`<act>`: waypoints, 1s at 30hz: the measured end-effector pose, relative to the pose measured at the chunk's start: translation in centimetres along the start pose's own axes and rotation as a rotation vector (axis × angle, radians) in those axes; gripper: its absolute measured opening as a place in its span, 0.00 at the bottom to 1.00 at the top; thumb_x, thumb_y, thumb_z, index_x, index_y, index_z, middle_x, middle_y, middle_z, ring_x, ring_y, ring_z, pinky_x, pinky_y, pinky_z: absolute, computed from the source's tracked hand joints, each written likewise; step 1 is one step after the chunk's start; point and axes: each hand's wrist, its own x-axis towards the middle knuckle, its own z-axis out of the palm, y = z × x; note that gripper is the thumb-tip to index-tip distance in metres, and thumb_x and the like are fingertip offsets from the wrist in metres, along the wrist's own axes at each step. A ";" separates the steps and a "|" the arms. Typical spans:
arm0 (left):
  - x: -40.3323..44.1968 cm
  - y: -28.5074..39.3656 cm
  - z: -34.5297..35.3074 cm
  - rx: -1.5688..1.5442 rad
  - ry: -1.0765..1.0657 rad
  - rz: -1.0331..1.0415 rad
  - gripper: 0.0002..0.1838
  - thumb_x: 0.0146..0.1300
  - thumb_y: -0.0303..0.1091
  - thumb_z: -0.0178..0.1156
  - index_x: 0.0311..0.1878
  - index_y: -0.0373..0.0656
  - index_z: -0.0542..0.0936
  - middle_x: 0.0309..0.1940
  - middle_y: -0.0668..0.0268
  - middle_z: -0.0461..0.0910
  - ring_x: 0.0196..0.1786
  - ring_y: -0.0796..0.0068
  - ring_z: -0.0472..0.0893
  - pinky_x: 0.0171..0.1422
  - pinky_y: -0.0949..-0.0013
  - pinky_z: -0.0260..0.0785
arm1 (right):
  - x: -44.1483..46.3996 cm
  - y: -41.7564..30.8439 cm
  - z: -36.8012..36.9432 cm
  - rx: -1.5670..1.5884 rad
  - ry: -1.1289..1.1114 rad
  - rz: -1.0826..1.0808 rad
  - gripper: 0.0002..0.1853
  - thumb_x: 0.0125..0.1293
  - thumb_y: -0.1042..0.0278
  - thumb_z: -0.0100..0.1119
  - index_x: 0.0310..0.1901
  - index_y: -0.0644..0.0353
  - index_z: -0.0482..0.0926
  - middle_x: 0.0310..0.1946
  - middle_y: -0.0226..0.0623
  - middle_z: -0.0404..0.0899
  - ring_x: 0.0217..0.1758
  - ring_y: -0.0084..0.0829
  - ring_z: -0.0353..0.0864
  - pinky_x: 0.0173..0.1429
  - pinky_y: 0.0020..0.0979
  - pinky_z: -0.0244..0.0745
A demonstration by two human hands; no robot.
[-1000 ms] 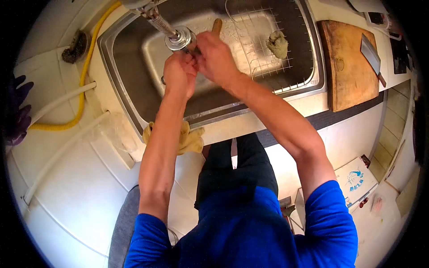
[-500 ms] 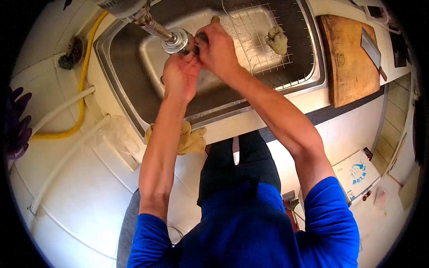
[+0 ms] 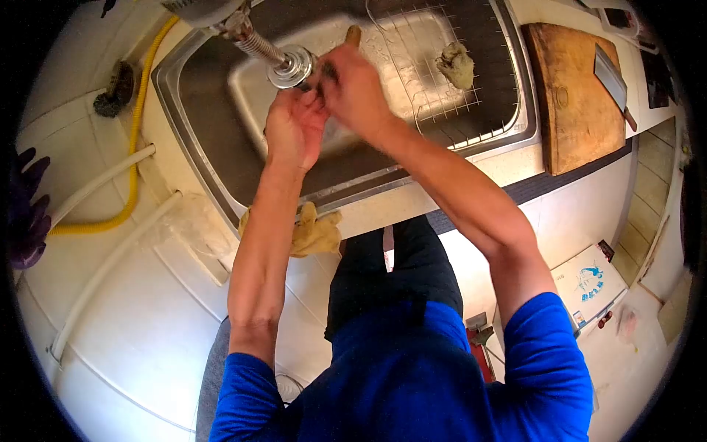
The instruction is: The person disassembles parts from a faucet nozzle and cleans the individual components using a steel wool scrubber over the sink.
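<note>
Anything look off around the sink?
Mostly the knife: its handle sticks out past the right edge of the cutting board, so it may be easily knocked. The board has dark stains. A yellow cloth hangs over the counter's front edge. No obvious spill.

The person's two bare hands meet closely in front, both arms reaching forward. The left forearm [image 3: 259, 258] runs almost straight ahead, its elbow [image 3: 252, 333] only slightly bent; the left hand [image 3: 296, 129] has its palm partly turned up and inward, fingers bent toward the other hand. The right forearm [image 3: 456, 188] slants inward from a clearly bent elbow [image 3: 513, 247] that juts outward. The right hand [image 3: 353, 90] is back side up, its fingers curled in and blurred — whether the fingertips touch the left hand is hard to tell. Both forearms are bare — short sleeves cover the upper arms.
</note>
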 end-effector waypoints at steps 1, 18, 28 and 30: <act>0.0 -0.1 -0.3 -0.004 0.005 0.002 0.20 0.77 0.44 0.39 0.58 0.44 0.74 0.58 0.60 0.78 0.61 0.62 0.76 0.67 0.57 0.66 | 0.3 0.3 0.1 -0.038 0.055 0.067 0.11 0.50 0.78 0.61 0.38 0.66 0.80 0.38 0.49 0.78 0.41 0.52 0.79 0.47 0.45 0.77; -0.2 0.3 -0.4 -0.068 -0.039 0.007 0.20 0.77 0.51 0.44 0.49 0.44 0.75 0.41 0.66 0.80 0.44 0.72 0.76 0.52 0.66 0.68 | 0.4 0.0 -0.1 -0.022 0.011 0.185 0.11 0.51 0.81 0.61 0.39 0.64 0.80 0.37 0.48 0.79 0.42 0.52 0.79 0.46 0.46 0.76; -1.0 0.0 -0.6 -0.086 -0.047 -0.084 0.22 0.77 0.48 0.46 0.54 0.36 0.75 0.42 0.62 0.80 0.49 0.69 0.78 0.57 0.63 0.70 | -0.2 -0.2 0.0 0.004 -0.120 0.055 0.12 0.54 0.82 0.59 0.42 0.64 0.81 0.35 0.47 0.80 0.41 0.48 0.82 0.48 0.39 0.77; -0.2 -0.2 -0.5 -0.078 -0.079 -0.010 0.18 0.76 0.40 0.48 0.55 0.34 0.74 0.44 0.61 0.80 0.49 0.68 0.79 0.59 0.61 0.72 | 0.6 0.3 -0.5 0.162 0.033 0.346 0.13 0.56 0.80 0.60 0.45 0.63 0.80 0.37 0.47 0.81 0.41 0.43 0.83 0.48 0.35 0.77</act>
